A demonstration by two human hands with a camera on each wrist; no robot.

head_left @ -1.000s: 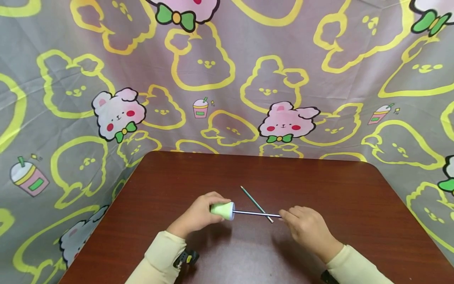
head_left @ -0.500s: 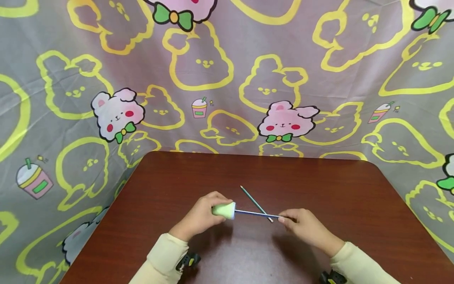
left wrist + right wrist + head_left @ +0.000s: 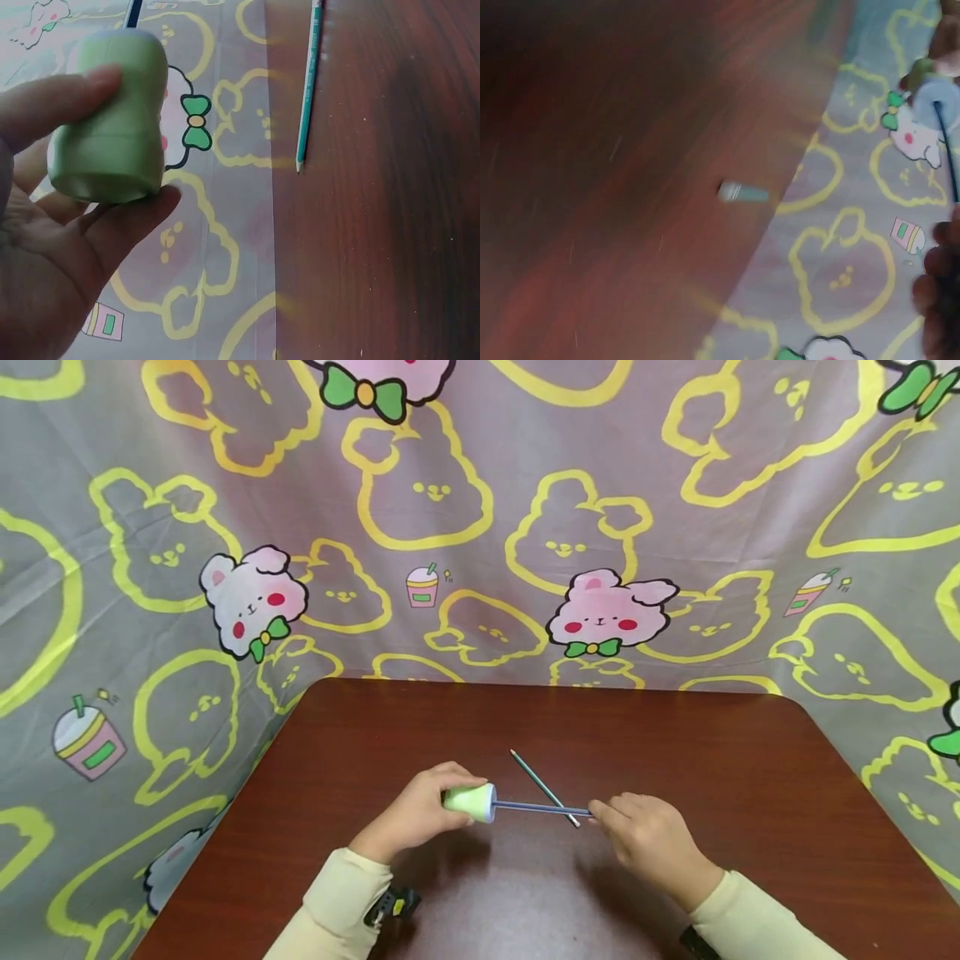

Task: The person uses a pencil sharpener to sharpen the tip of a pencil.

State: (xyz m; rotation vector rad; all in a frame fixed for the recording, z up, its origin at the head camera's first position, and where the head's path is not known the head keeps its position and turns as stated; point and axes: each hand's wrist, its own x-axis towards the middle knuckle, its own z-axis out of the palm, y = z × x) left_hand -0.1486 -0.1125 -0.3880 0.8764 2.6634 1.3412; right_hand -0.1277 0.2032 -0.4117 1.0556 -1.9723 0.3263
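Observation:
My left hand (image 3: 405,817) grips a pale green, waisted cylindrical pencil sharpener (image 3: 468,803), thumb on one side and fingers on the other. A thin dark blue pencil (image 3: 536,807) with light stripes runs sideways from the sharpener's whitish end face. Its far end is pinched in the fingers of my right hand (image 3: 651,843). Seen from the left wrist, the green body (image 3: 112,139) fills the grasp, its closed base towards the camera. In the right wrist view the pencil (image 3: 946,150) meets the middle of the round pale face; its tip inside is hidden.
A teal pencil (image 3: 536,779) with a white end lies diagonally on the dark red-brown table (image 3: 420,718), just beyond the held pencil. Patterned cloth (image 3: 480,518) with cartoon rabbits hangs behind the table and along both sides.
My right hand's fingers have rolled round the pencil, thumb side showing half a second ago, knuckles up again now. The left hand and sharpener stay almost in place.

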